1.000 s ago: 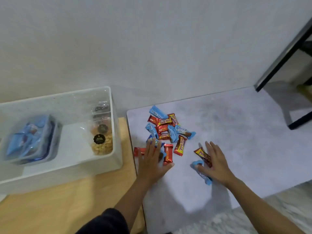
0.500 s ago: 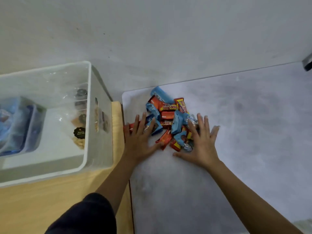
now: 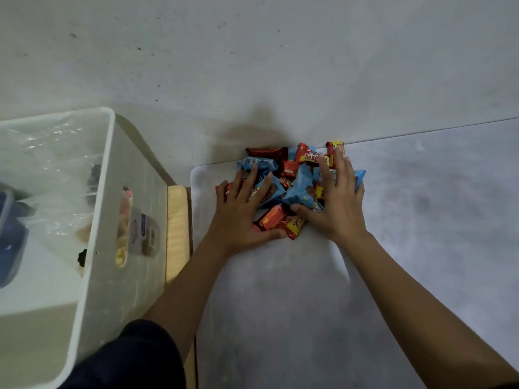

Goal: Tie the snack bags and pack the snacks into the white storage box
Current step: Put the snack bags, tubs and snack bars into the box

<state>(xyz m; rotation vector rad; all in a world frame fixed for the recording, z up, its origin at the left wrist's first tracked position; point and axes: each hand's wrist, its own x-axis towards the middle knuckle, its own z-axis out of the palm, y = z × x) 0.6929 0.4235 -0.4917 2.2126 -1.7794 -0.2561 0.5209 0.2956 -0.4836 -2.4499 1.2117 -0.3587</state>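
**A:** Head view first: where are the snacks?

**B:** The small wrapped snacks, blue, red and orange, lie heaped in 1 pile on the grey table, at its 12 o'clock edge against the wall.

**A:** And the hands?

**B:** Both rest on the pile. The left grip covers its 8 o'clock side, fingers spread nearly straight over the wrappers and thumb flat on the table at the near edge. The right grip covers the 3 o'clock side, fingers straight and pointing to 12 o'clock, thumb pressed against a blue wrapper. Neither is curled round a snack, so both are open-handed, pressing the heap between them.

**A:** The box?

**B:** The white storage box stands at 9 o'clock from the pile, apart from it, on a wooden surface that meets the table's left edge. Inside it lies a clear bag of snacks, and at the far 9 o'clock side a blue lidded container, partly cut off. Through the box's side handle slot more packets show, too blurred to name.

**A:** Anything else?

**B:** A dark sleeve at 7 o'clock, on the left arm.
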